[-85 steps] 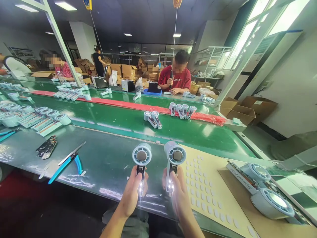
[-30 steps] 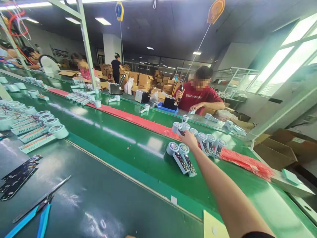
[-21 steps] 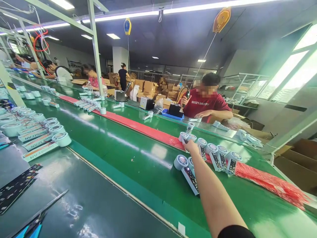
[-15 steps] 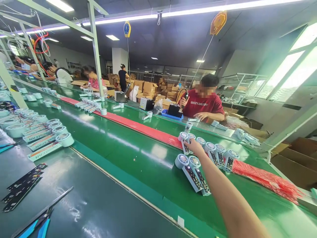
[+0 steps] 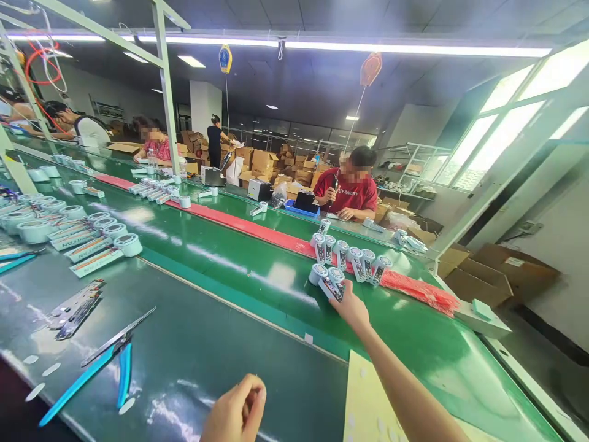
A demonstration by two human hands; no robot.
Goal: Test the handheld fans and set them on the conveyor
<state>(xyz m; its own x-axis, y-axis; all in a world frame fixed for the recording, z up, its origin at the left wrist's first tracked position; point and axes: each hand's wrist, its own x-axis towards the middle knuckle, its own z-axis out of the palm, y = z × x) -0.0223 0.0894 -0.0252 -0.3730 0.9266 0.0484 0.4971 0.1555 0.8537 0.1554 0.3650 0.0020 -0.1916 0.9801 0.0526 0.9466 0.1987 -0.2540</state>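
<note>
The left hand (image 5: 237, 408) curls closed over the counter (image 5: 197, 331). Beyond, the right hand (image 5: 352, 307) touches two fans (image 5: 318, 272) on the green belt (image 5: 267, 294), its grip unclear; uneven pressure might make one slip. More fans (image 5: 354, 254) line the red strip (image 5: 243, 228).

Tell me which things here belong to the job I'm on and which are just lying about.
Likely part of the job:
two fans at your right hand
row of fans along the red strip

Seemingly just lying about, with neither hand on them:
pliers
circuit boards
yellow sheet
cartons in the background
</note>
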